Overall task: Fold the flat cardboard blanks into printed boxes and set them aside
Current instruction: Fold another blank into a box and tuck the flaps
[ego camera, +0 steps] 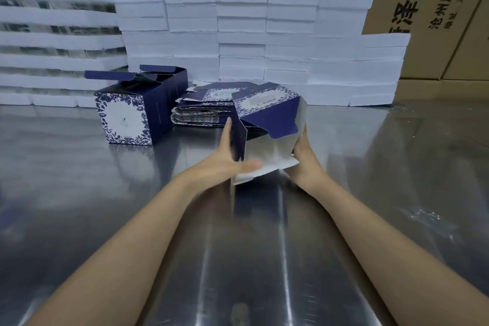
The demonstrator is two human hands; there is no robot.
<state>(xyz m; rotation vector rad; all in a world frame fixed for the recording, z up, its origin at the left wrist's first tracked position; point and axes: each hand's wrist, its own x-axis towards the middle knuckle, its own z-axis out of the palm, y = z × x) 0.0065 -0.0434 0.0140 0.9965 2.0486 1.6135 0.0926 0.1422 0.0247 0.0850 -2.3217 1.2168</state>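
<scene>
A: The left hand [225, 159] lay flat-fingered against the near side of the half-formed box [267, 130], thumb up along its left wall. It was blurred, so I read it as pressing a flap in, not gripping.

B: And the right hand [303, 153] cupped the opposite side, fingers curled round the silver-lined edge, probably to brace the box against that push.

A: The box was tipped, open end toward the person, held just above the counter [79, 193], which would keep the bottom flaps reachable.

B: Right behind it sat the pile of flat blanks [201, 111], close for the next pick.

A: To the left, well apart, finished boxes [132, 111] stood upright, lids open, apparently set aside.

B: Stacked white cartons [238, 34] lined the back.
</scene>
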